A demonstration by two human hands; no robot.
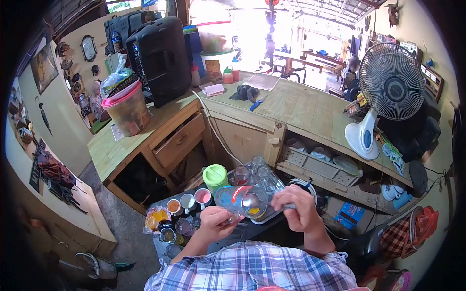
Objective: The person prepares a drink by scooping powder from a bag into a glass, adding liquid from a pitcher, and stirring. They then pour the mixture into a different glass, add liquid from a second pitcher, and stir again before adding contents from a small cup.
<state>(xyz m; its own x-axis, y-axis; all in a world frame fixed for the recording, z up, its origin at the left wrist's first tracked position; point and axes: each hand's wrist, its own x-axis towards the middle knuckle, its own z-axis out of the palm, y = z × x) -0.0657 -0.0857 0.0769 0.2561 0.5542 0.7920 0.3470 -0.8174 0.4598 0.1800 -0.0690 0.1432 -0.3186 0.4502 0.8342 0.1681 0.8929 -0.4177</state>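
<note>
Head view: the only view; it looks down on a low dark table [242, 232] at 6 o'clock of the picture.
Glass [238, 199]: it is clear with a red mark and is held above the table, just under the middle of the picture. It lies almost on its side. The long axis goes from 9 o'clock to 3 o'clock, with the base at 9 and the open mouth pointing to 3 o'clock. Something yellow sits inside near the mouth.
Spoon [251, 200]: the bowl is in the mouth of the glass. The handle goes out toward 3 o'clock, nearly along the axis of the glass.
Left hand [213, 224]: it is at 7 o'clock of the glass, with the fingers curled closed around the lower side and holding it from below.
Right hand [302, 209]: it is at 3 o'clock of the glass, closed, with the fingertips pinching the spoon handle.
Green-lidded jar [214, 174]: it stands at 11 o'clock of the glass, close to it.
Small cups [202, 196]: a row of them with coloured contents, at 9 o'clock of the glass.
Tray of glasses [257, 167]: at 12 o'clock of the glass, just behind it.
Fan [391, 87]: on the wooden counter [301, 109] at 2 o'clock, well apart.
Black speaker [160, 58]: at 11 o'clock, far back.
</note>
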